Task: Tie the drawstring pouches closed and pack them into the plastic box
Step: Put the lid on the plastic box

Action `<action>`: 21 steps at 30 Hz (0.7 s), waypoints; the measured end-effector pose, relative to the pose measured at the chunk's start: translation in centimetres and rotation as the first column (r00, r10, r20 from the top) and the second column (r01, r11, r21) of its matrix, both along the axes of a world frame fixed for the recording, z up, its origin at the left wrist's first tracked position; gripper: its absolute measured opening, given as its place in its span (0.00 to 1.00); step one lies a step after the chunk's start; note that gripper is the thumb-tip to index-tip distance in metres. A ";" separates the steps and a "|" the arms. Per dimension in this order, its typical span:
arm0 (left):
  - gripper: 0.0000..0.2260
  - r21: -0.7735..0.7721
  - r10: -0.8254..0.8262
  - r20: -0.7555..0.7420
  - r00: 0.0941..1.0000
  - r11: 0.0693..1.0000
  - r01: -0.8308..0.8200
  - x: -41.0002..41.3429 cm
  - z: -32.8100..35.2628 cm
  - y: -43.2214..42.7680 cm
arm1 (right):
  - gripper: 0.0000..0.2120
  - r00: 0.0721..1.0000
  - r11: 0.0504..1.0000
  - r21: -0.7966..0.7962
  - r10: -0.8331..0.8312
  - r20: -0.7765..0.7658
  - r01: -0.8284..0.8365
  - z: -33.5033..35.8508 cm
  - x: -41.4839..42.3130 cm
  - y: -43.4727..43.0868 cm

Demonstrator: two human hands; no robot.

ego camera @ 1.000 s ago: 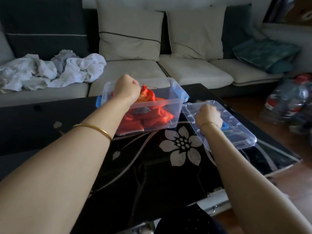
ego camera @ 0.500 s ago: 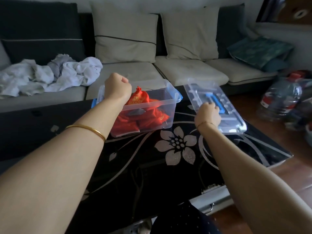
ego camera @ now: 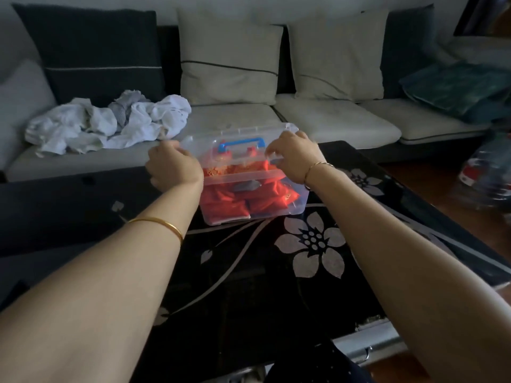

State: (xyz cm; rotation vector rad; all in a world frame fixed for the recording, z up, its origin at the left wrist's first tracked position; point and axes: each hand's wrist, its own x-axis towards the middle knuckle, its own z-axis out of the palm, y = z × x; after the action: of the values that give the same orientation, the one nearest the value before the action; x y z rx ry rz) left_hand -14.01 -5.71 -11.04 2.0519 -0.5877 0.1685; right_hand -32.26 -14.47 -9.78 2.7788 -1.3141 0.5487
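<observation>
Straight ahead at 12 o'clock, on the black glass table (ego camera: 249,286) with white flowers: a clear plastic box (ego camera: 300,201). Full of red drawstring pouches (ego camera: 235,208), packed close together, right up to the rim. Strings too small to see, so cannot tell if tied.

On top of the box, a clear lid (ego camera: 243,132) with a blue handle (ego camera: 240,143) in the middle. Lid's near edge down on the box rim. Cannot tell if snapped shut.

Left hand (ego camera: 174,167) at 9 o'clock of the box, fingers bent and clamped on the left end of the lid. Gold bangle (ego camera: 159,223) further down that arm. Right hand (ego camera: 296,158) at 3 o'clock of the box, fingers curled over the right end of the lid and gripping it. Thin gold bracelet (ego camera: 318,165) on that wrist. Box and lid right between the two hands, handle halfway from one to the other.

Behind the table, a pale sofa (ego camera: 331,123) with cushions. At 10 o'clock on the sofa seat, a pile of white clothes (ego camera: 107,123). Far off at 3 o'clock, something blurry, maybe a big water bottle (ego camera: 486,172).
</observation>
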 end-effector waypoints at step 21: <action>0.07 0.038 -0.266 -0.213 0.940 0.959 0.280 2.7 -2.2 -1.7 | 0.20 0.719 0.800 0.374 -0.591 0.364 0.468 -2.2 -2.5 -4.4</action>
State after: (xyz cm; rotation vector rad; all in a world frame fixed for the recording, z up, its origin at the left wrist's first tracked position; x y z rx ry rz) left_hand -11.31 -7.44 -13.23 1.9970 -0.7483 -0.2289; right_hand -34.78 -18.89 -11.93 2.2903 -2.3363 1.1082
